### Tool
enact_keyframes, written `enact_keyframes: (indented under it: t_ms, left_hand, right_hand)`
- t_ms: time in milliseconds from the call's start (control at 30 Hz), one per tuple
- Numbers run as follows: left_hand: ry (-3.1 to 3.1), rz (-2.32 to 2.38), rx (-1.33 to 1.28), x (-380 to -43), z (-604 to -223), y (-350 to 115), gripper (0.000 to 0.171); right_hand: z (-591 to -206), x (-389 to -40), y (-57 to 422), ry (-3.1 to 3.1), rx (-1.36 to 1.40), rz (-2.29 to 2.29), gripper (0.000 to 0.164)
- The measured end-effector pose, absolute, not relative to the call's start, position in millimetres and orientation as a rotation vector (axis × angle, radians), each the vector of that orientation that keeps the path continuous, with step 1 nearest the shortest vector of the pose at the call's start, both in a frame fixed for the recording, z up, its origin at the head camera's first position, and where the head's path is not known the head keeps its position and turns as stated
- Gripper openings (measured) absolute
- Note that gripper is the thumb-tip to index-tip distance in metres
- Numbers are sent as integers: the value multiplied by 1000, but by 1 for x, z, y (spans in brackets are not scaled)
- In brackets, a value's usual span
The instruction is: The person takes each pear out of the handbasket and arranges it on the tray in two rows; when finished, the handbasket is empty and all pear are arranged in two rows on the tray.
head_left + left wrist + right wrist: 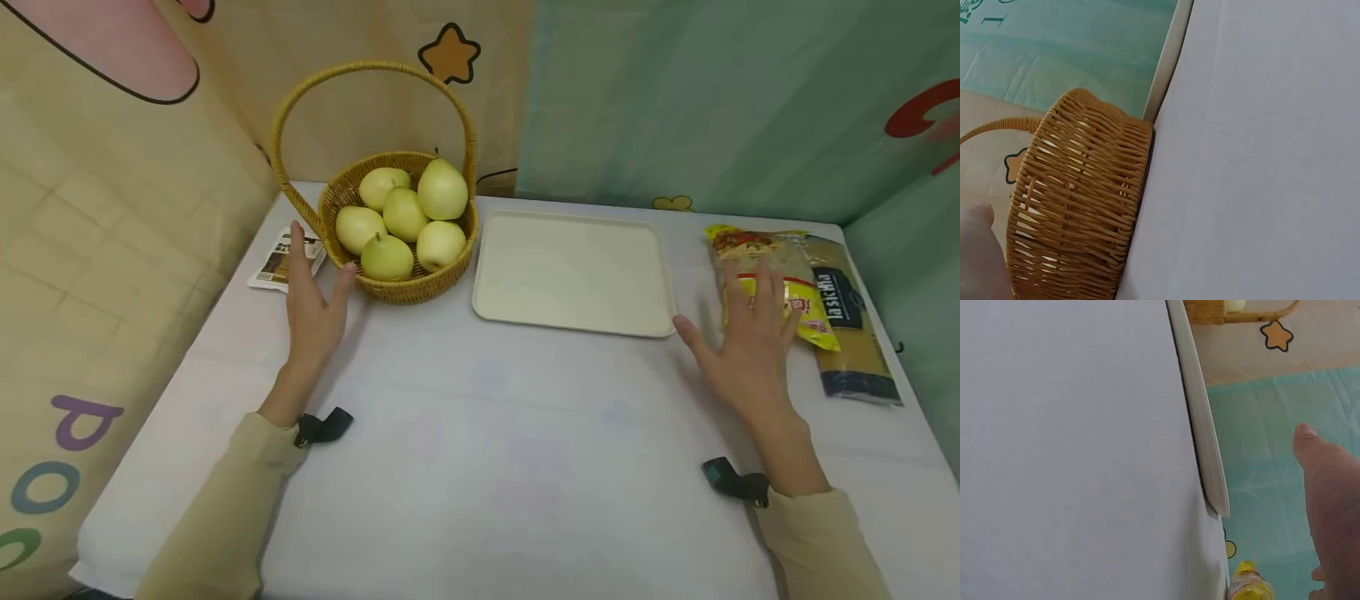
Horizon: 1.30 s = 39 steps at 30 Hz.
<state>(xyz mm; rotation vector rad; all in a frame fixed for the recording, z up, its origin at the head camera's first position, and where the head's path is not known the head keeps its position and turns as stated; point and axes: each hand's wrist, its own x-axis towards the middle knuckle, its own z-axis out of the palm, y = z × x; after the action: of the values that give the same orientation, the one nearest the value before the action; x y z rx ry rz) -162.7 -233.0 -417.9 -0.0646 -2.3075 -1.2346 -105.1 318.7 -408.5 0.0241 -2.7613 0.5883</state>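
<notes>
Here's the table (pixel 525 442), spread with a white cloth, and at its back left stands the wicker basket (pixel 420 290), tall handle arching up. Just to its right, the cream tray (pixel 573 271) lies flat! Over on the far right, there's the long brown packet (pixel 855 350) with the dark label, and the yellow bag (pixel 806 292) lying partly across it. Now the hands: the right hand (pixel 746 350) has its fingers straight and fanned in front of that bag, gripping nothing; whether it touches, I can't tell. The left hand (pixel 311 321), fingers extended and thumb apart, holds nothing either, right by the basket's near left side; contact there is unclear. Partly behind its fingers lies the small white packet (pixel 276 262), and smallest of all, six pale green pears (pixel 405 215) nestle inside the basket!
</notes>
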Motion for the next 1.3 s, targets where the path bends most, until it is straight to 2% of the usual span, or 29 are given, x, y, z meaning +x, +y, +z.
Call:
enact_keyframes:
  t_ms: [233,367,633,900,1300]
  left_hand:
    - [-2204,-1573,40,-173,-429,-223,73]
    - [-2141,-1720,86,-172,-422,-213,64]
    - [-2130,-1724,113,-183,-437,-223,66]
    - [-2132,-1766,68,-170,-403,-207,67]
    - [-2165,-1724,49,-172,-393,-205,67]
  right_hand:
    - [-400,-105,310,-2744,93,650,96]
    - [-402,-109,299,-2733,146,688,97]
    - [-406,-134,245,-2739,253,746,98]
    - [-394,-157,180,-2695,376,889,95]
    - [-359,-186,84,-2640,466,1201,90]
